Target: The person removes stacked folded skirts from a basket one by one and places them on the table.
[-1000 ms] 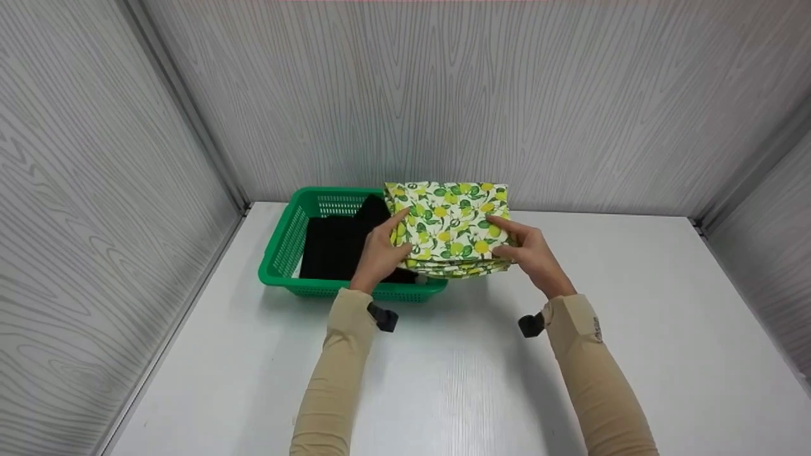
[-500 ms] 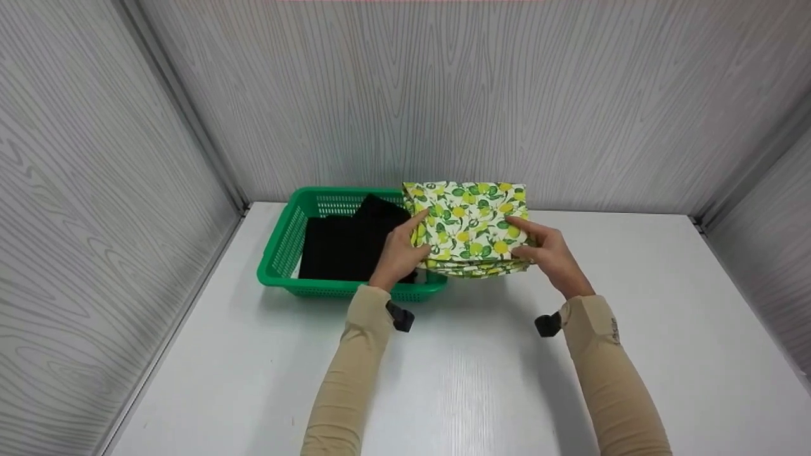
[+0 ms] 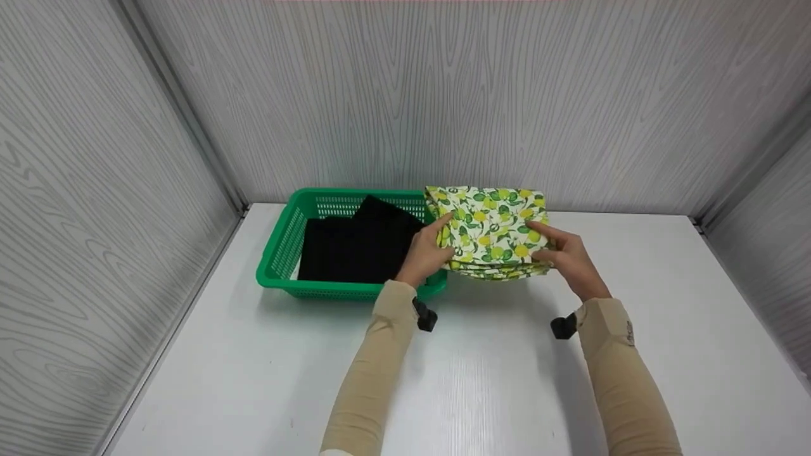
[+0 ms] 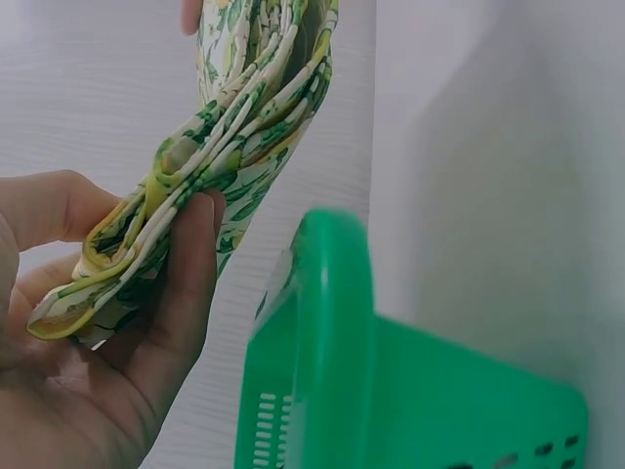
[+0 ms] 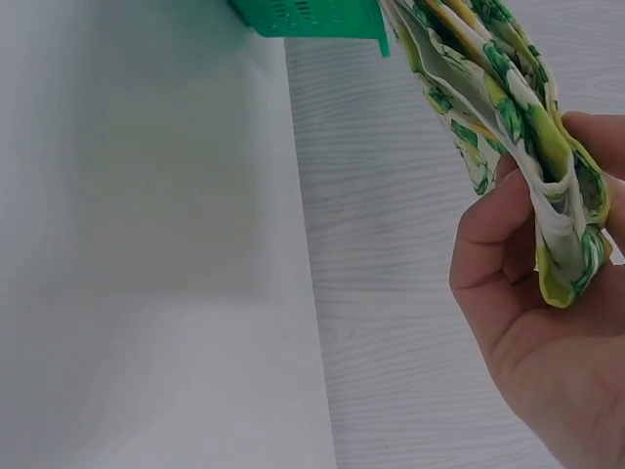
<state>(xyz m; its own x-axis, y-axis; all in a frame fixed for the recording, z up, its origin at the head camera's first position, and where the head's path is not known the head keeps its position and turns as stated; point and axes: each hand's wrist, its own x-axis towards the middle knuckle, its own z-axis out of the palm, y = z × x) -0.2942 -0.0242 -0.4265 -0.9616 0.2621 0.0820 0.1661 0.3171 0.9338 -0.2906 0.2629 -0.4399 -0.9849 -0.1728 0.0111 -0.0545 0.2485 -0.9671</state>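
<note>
A folded cloth [image 3: 494,225] printed with lemons and green leaves is held up between both hands, above the table by the basket's right end. My left hand [image 3: 429,253] pinches its left edge, thumb on one face and fingers on the other. On the opposite edge my right hand [image 3: 567,256] grips it the same way. Both wrist views show several stacked layers in the cloth [image 4: 186,186], with fingers curled around its ends. The green plastic basket [image 3: 269,259] stands to the left, holding black folded fabric [image 3: 348,250]; the left hand partly covers its right end.
Grey wood-grain panels [image 3: 405,95] close off the back and both sides of the white table [image 3: 494,380]. The basket's rim [image 4: 332,293] rises close below the left hand in the left wrist view.
Both hands have carried the folded cloth to the right, from over the basket's right part to mostly beyond its right end. More of the black fabric shows now. The basket stays in place.
</note>
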